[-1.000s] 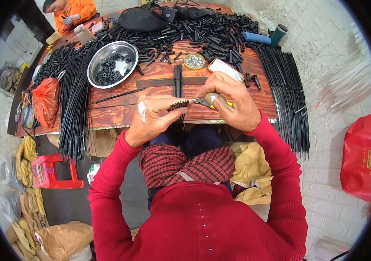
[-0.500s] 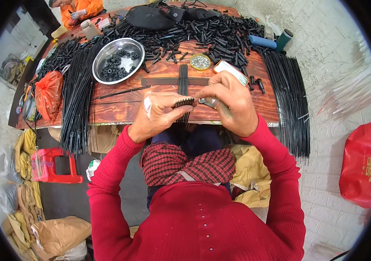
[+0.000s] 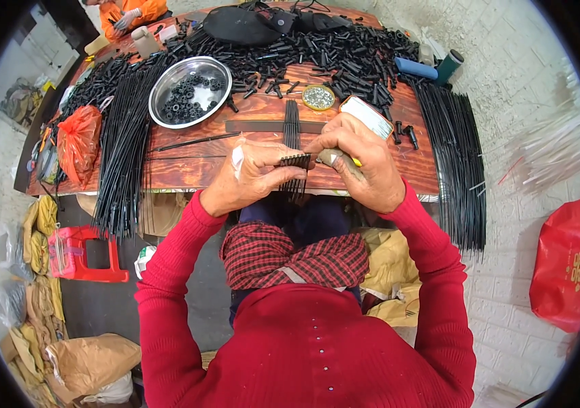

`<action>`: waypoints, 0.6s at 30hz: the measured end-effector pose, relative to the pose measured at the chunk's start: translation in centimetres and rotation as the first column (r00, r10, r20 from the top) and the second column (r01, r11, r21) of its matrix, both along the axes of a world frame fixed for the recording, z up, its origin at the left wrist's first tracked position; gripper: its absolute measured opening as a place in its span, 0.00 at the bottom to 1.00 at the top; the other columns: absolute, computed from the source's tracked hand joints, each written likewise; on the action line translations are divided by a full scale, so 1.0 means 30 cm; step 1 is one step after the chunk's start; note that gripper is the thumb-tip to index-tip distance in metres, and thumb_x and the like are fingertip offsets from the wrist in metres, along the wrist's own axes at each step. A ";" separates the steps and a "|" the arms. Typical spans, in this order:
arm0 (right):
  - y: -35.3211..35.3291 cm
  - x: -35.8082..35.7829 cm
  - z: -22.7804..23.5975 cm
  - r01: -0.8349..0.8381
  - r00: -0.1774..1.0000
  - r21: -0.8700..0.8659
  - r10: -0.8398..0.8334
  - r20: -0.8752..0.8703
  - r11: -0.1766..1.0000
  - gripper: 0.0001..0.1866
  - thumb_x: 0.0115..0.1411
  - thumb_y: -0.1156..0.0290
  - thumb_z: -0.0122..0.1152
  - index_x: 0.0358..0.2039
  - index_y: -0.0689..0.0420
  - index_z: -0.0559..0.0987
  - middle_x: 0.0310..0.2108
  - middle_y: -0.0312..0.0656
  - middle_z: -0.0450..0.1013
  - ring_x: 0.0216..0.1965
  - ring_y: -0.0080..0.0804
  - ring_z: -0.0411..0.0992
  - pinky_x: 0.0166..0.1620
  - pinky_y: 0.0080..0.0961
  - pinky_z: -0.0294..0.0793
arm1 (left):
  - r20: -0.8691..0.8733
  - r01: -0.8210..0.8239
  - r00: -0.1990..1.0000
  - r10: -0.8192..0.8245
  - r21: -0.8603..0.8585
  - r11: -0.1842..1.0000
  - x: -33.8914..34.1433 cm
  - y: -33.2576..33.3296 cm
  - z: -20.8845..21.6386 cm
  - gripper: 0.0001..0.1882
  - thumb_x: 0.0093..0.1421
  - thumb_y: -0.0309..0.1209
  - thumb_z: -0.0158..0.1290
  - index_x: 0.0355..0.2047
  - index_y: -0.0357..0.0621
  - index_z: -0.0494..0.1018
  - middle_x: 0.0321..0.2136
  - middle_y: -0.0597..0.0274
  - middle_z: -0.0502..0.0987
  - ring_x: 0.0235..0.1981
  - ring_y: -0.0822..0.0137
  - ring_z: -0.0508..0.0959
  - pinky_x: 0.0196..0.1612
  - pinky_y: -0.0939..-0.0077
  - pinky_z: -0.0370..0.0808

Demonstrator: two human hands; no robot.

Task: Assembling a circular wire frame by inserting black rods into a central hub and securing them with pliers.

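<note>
My left hand [image 3: 242, 170] is closed around a flat row of thin black rods [image 3: 292, 126], thumb below and fingers above. The rod ends line up side by side between its fingertips, and the rods stretch away over the table. White tape or a patch sits on the back of this hand. My right hand [image 3: 365, 163] is bent in a pinch right beside the rod ends, its fingertips at their right edge. What it pinches is too small or hidden to make out. A bit of something yellow [image 3: 357, 162] shows by its palm. Under the rods lies a flat dark strip [image 3: 249, 126].
On the wooden table [image 3: 188, 166] are a metal bowl [image 3: 158, 109] of black rings, a round dish [image 3: 318, 97] of small metal pieces, and heaped black tubular parts [image 3: 344, 58]. Rod bundles [image 3: 123, 149] hang over the near edge. A person in orange [image 3: 141, 8] works far left.
My right hand's thumb has shifted up and its fingertips have closed in at the rod ends. A yellow bit now shows beside it. My left hand keeps its grip on the rods.
</note>
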State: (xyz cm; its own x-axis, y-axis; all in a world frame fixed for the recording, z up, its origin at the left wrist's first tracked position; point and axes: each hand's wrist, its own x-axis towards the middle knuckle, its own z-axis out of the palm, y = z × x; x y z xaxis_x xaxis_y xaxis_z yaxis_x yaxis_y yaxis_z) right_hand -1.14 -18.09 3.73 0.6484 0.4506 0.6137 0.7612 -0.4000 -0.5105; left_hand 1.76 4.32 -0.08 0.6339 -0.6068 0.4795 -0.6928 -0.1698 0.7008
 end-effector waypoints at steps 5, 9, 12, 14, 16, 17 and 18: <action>0.024 -0.015 -0.002 0.063 0.988 -0.061 -0.054 0.148 0.996 0.15 0.47 0.87 0.60 0.37 0.59 0.80 0.32 0.46 0.71 0.35 0.43 0.72 0.36 0.32 0.71 | 0.002 0.081 0.997 -0.081 -0.058 0.995 0.020 0.003 -0.018 0.10 0.58 0.29 0.61 0.39 0.39 0.81 0.29 0.57 0.82 0.26 0.66 0.80 0.32 0.73 0.75; 0.023 -0.006 -0.017 0.020 0.991 -0.031 -0.016 0.133 0.999 0.16 0.48 0.84 0.62 0.39 0.59 0.80 0.32 0.47 0.71 0.35 0.43 0.72 0.36 0.32 0.72 | -0.056 0.123 0.991 -0.122 0.028 0.992 0.037 0.014 -0.023 0.10 0.57 0.29 0.62 0.38 0.39 0.81 0.28 0.57 0.81 0.25 0.66 0.79 0.31 0.73 0.74; 0.033 0.007 -0.018 -0.028 0.995 0.021 0.026 0.099 0.999 0.17 0.48 0.81 0.64 0.41 0.60 0.79 0.34 0.48 0.71 0.35 0.43 0.73 0.37 0.33 0.72 | -0.012 0.126 0.992 -0.127 -0.078 0.989 0.044 0.004 -0.052 0.10 0.58 0.30 0.61 0.37 0.38 0.81 0.27 0.56 0.80 0.26 0.66 0.79 0.31 0.72 0.73; 0.046 0.014 -0.024 -0.022 0.993 0.015 0.020 0.118 1.000 0.17 0.49 0.78 0.65 0.42 0.60 0.79 0.35 0.48 0.72 0.36 0.43 0.73 0.38 0.33 0.73 | -0.029 0.127 0.991 -0.129 -0.067 0.990 0.052 -0.006 -0.069 0.09 0.59 0.30 0.59 0.36 0.38 0.80 0.27 0.55 0.80 0.28 0.65 0.80 0.32 0.71 0.73; 0.076 0.008 -0.022 0.027 0.993 0.020 -0.029 0.118 0.999 0.17 0.48 0.75 0.67 0.41 0.59 0.79 0.35 0.46 0.73 0.36 0.42 0.74 0.38 0.34 0.73 | 0.095 0.150 0.985 -0.145 -0.046 0.988 0.067 -0.015 -0.067 0.09 0.60 0.30 0.59 0.36 0.38 0.80 0.28 0.54 0.81 0.29 0.63 0.80 0.33 0.70 0.74; 0.081 0.007 -0.022 0.037 0.992 0.024 -0.039 0.118 0.999 0.17 0.48 0.75 0.67 0.41 0.59 0.79 0.35 0.46 0.73 0.36 0.42 0.74 0.38 0.34 0.73 | 0.217 0.164 0.964 -0.155 -0.026 0.986 0.072 -0.021 -0.059 0.09 0.60 0.30 0.58 0.36 0.38 0.80 0.30 0.54 0.81 0.31 0.62 0.81 0.34 0.69 0.75; 0.081 0.006 -0.021 0.046 0.988 -0.022 -0.042 0.146 0.999 0.17 0.48 0.74 0.68 0.41 0.58 0.80 0.34 0.45 0.73 0.35 0.42 0.74 0.37 0.34 0.73 | 0.042 0.140 0.990 -0.136 -0.085 0.987 0.049 -0.028 -0.056 0.08 0.59 0.29 0.59 0.36 0.38 0.80 0.32 0.54 0.81 0.34 0.60 0.82 0.38 0.68 0.76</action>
State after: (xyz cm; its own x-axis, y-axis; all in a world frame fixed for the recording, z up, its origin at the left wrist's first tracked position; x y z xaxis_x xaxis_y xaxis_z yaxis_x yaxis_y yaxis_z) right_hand -0.95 -15.67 3.11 0.5728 0.4404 0.6913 0.8078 -0.4461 -0.3852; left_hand 3.22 3.48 -1.76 0.5283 -0.6419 0.5557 -0.7304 -0.0099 0.6830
